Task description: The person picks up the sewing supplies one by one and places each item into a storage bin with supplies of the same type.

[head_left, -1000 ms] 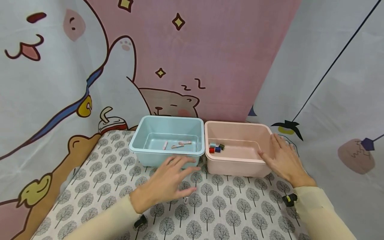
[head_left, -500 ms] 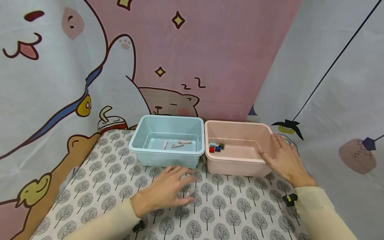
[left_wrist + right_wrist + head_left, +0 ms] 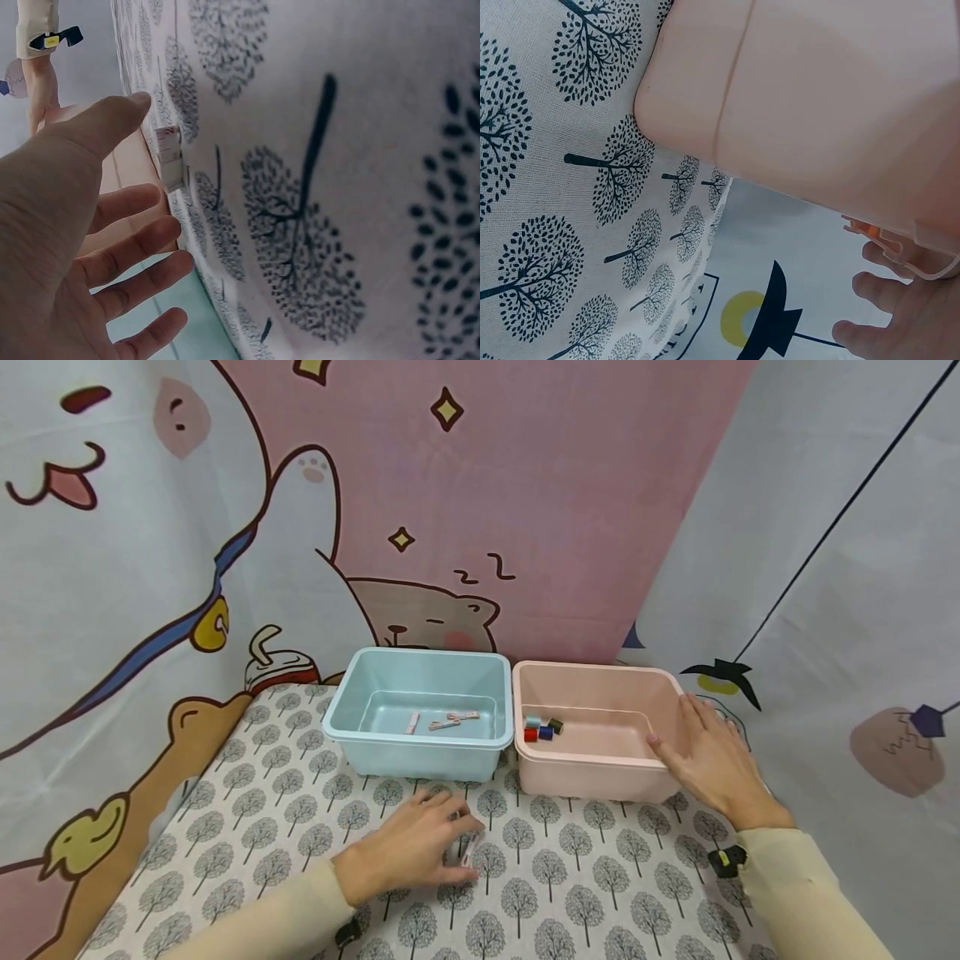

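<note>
In the head view my left hand [image 3: 412, 847] is low over the tablecloth, its thumb and fingers spread around a small pale clothespin [image 3: 471, 847]. The left wrist view shows a gap between the fingertips and that clothespin [image 3: 169, 157], which lies on the cloth. My right hand [image 3: 716, 768] rests on the right rim of the pink bin [image 3: 592, 777], with fairly straight fingers and the thumb over the inside. Several clothespins [image 3: 444, 725] lie in the light-blue bin [image 3: 420, 760]. Small spools of thread [image 3: 546, 733], red, blue, green and pale, sit at the pink bin's left end.
Both bins stand side by side at the back of the table, against a cartoon-print curtain [image 3: 525, 510]. A tree-patterned tablecloth [image 3: 555, 906] covers the surface in front of them. A grey-white curtain [image 3: 847, 610] hangs on the right.
My left hand has come down and back from the light-blue bin's front edge to the clothespin on the cloth, its fingers drawing closer around it. The right hand stays on the pink bin.
</note>
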The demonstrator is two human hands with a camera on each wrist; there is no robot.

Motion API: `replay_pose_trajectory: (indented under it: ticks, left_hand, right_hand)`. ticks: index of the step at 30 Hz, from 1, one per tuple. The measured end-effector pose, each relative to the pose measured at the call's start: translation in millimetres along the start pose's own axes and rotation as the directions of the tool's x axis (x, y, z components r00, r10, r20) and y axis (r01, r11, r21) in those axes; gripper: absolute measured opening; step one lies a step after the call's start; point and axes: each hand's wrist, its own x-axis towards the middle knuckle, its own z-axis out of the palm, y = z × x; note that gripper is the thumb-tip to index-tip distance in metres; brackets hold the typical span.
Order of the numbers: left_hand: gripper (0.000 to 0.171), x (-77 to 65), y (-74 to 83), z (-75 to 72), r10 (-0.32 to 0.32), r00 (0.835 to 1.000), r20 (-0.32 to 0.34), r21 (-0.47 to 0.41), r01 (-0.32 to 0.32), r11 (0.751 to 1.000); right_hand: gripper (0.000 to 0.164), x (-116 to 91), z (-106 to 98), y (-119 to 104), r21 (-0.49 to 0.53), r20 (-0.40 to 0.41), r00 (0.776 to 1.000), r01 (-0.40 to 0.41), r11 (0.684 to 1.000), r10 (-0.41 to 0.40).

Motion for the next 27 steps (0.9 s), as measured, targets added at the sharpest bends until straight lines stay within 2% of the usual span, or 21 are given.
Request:
replay_pose_trajectory:
  ticks: [8, 13, 17, 27]
  left_hand:
    - [0.056, 3.2, -2.5, 4.7, -0.023, 1.000, 0.016, -0.017, 0.023, 1.000]
    - [0.038, 3.4, -3.8, 2.4, 0.000, 0.999, -0.037, -0.064, -0.003, 0.998]
    - [0.030, 3.6, -3.7, 1.0, 0.021, 0.996, -0.089, -0.080, -0.028, 0.996]
    - [0.022, 2.3, -5.9, 1.8, 0.007, 0.994, -0.111, -0.111, -0.019, 0.994]
  right_hand:
    - [0.107, -0.7, 0.5, -0.7, 0.011, 0.003, 1.000, -0.012, 1.000, 0.012]
    - [0.105, -0.9, 0.3, -0.6, 0.010, -0.006, 1.000, -0.006, 1.000, 0.006]
    - [0.105, -0.9, 0.4, -0.7, 0.007, -0.010, 1.000, -0.003, 1.000, 0.003]
    - [0.105, -1.4, 0.1, -1.1, 0.015, -0.005, 1.000, -0.002, 1.000, 0.002]
